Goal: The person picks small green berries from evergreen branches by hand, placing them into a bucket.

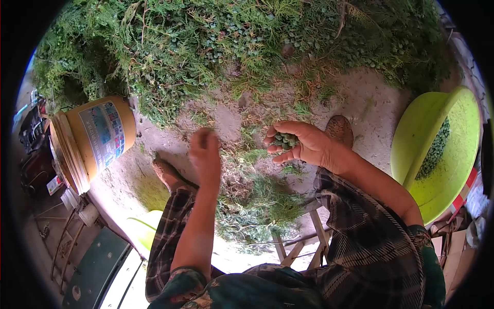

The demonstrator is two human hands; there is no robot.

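Observation:
Small green cones (284,141) lie in the cupped palm of my right hand (303,142), its fingers curled round them. My left hand (205,149) is raised to the left of it, blurred by motion, with its fingers drawn together; whether anything is between them I cannot make out. The two hands are apart. Beyond them is a large heap of green conifer branches (206,51) bearing cones. Loose sprigs (257,206) lie on the ground below and between my hands.
A lime-green basin (463,154) with green cones inside stands at the right. At the left a yellow bucket (105,134) with a label lies tilted. My shoes (339,131) rest on the floor. Wooden slats (319,226) and a dark green board (95,268) are near the bottom.

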